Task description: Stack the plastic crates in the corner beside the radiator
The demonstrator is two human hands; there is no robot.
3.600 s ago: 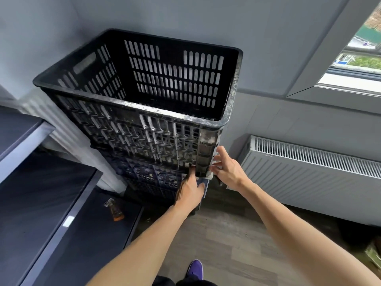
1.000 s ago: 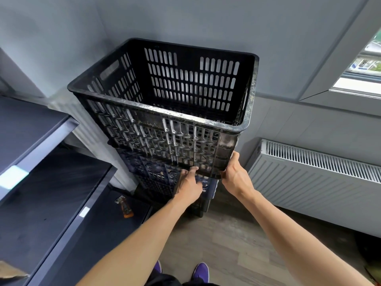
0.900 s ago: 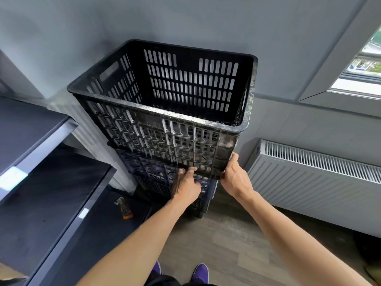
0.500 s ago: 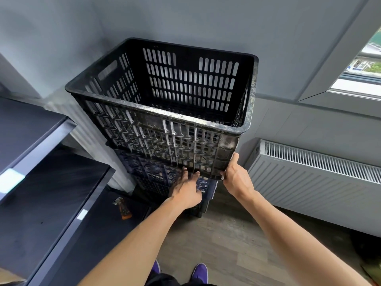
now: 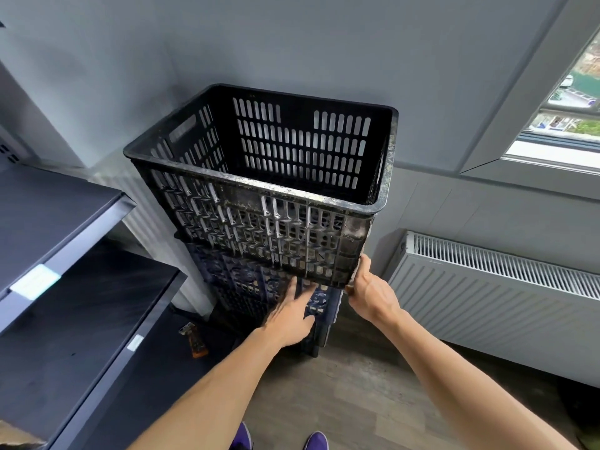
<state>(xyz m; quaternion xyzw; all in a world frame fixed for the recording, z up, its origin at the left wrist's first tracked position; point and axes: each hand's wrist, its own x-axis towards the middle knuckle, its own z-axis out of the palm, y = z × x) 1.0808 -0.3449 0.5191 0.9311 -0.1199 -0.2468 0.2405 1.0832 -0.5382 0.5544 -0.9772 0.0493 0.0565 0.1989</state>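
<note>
A black slotted plastic crate point(image 5: 259, 222) sits on top of a stack in the wall corner, its rim scuffed white. Under it a dark blue crate point(image 5: 246, 287) shows, with more of the stack hidden below. My right hand point(image 5: 370, 290) grips the black crate's near right bottom corner, thumb up along the edge. My left hand point(image 5: 290, 315) is spread flat, fingers apart, against the blue crate's front just under the black crate, holding nothing. The white radiator point(image 5: 493, 287) runs along the wall to the right of the stack.
Dark grey shelves point(image 5: 58, 241) stand at the left, close to the stack. A small orange-handled tool point(image 5: 194, 339) lies on the lowest shelf. A window point(image 5: 565, 118) is at the upper right. Wood-look floor point(image 5: 341, 394) and my purple shoes point(image 5: 315, 441) are below.
My left hand has slid down from the black crate's lower edge onto the blue crate's front and spread its fingers. My right hand keeps its hold at the corner. The view has pulled back slightly.
</note>
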